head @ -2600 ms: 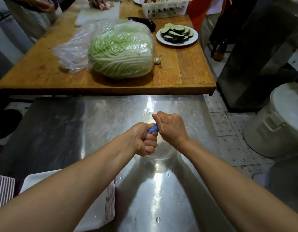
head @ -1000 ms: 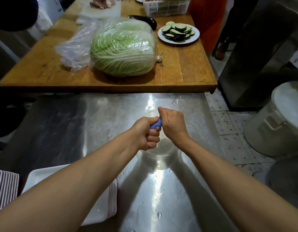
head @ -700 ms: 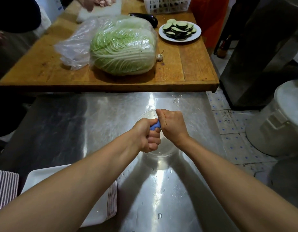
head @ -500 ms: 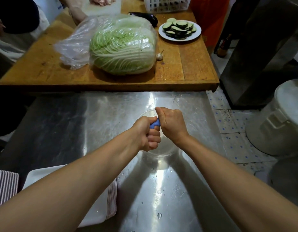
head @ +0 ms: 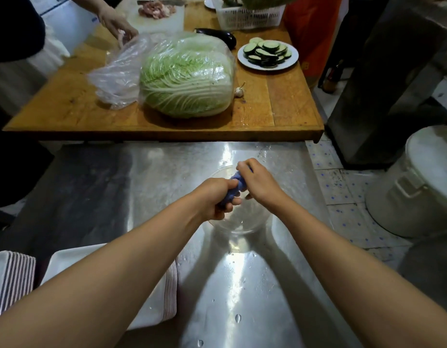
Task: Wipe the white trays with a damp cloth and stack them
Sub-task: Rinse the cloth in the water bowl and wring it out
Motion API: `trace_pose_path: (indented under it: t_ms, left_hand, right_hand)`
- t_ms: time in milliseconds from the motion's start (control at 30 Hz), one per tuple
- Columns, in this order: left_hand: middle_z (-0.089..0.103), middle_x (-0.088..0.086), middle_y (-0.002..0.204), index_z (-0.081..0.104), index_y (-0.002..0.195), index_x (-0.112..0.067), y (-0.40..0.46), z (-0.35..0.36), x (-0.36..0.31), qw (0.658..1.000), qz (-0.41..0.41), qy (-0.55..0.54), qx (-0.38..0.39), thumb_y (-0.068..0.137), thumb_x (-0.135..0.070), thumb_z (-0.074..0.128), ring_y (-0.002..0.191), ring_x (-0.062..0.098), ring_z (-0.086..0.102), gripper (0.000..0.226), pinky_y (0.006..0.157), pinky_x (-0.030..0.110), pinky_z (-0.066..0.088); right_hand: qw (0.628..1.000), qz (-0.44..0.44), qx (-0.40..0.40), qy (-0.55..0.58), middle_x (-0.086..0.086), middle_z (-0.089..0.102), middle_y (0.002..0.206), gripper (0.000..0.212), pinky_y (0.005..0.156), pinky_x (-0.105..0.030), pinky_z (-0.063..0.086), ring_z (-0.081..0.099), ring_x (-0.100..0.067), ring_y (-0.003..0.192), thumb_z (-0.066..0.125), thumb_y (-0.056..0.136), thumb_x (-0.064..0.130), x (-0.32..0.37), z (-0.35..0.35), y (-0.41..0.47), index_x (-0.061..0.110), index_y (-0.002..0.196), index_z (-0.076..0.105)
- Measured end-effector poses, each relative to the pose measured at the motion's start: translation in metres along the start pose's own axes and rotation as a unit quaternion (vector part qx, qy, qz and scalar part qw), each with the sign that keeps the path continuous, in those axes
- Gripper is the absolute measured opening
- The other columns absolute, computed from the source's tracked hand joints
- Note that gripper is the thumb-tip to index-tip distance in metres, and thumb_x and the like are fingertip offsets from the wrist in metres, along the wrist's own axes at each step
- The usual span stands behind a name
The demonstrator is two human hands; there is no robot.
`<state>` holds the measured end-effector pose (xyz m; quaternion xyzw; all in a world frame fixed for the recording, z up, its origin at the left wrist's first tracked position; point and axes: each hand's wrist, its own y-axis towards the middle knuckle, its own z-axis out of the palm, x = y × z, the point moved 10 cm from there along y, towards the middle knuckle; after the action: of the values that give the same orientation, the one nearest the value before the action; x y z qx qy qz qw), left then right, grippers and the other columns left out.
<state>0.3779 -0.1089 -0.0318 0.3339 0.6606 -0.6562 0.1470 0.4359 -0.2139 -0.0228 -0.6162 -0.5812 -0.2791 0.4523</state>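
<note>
More blue cloth (head: pixel 232 190) now between 2 fists

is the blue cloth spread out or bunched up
Bunched up: the blue cloth is a twisted roll gripped between the left hand and right hand.

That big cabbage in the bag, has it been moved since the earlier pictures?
No. The bagged cabbage lies in the same place on the wooden table, beside the garlic bulb; only the camera shifted.
</note>
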Motion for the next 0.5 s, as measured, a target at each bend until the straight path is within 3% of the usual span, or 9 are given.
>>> trace_pose_path:
  t_ms: [167,267,367,500]
  left_hand:
    - [0.064,0.001,0.078,0.058,0.09,-0.014,-0.004,-0.006,-0.002,0.999,0.04,0.011,-0.029,0.095,-0.018,0.049,0.056,0.01,0.05,0.011,0.054,0.025,0.039]
    - [0.063,0.002,0.084,0.059,0.09,-0.014,-0.006,-0.01,0.004,0.998,0.035,-0.026,-0.037,0.092,-0.011,0.051,0.068,0.013,0.054,0.009,0.059,0.028,0.043]
    - [0.061,0.005,0.084,0.061,0.09,-0.016,-0.007,-0.006,0.01,0.997,0.029,-0.062,-0.023,0.089,-0.009,0.052,0.074,0.016,0.056,0.011,0.063,0.03,0.045]
    - [0.058,0.012,0.079,0.061,0.083,-0.014,-0.012,-0.009,0.003,0.992,0.088,-0.068,-0.059,0.086,0.005,0.051,0.062,0.02,0.051,0.022,0.057,0.029,0.046]
  right_hand:
    - [0.993,0.066,0.086,0.045,0.0,0.055,0.095,0.026,0.073,-0.035,0.051,0.055,-0.015,0.081,0.045,0.095,0.037,-0.005,0.008,-0.013,0.019,0.114,0.046]
    - [0.984,0.07,0.132,0.096,0.0,0.048,0.11,0.051,0.079,-0.034,0.049,0.054,-0.017,0.092,0.058,0.087,0.013,-0.003,0.011,-0.024,0.026,0.131,0.036]
    - [0.989,0.036,0.098,0.104,-0.006,0.044,0.119,0.057,0.075,-0.03,0.052,0.056,-0.021,0.091,0.051,0.083,-0.009,0.002,-0.002,-0.031,0.02,0.13,0.042]
    - [0.997,-0.006,0.009,0.081,-0.008,0.061,0.09,0.029,0.051,-0.017,0.047,0.056,-0.011,0.063,0.055,0.086,-0.002,0.01,-0.031,-0.04,0.014,0.109,0.057]
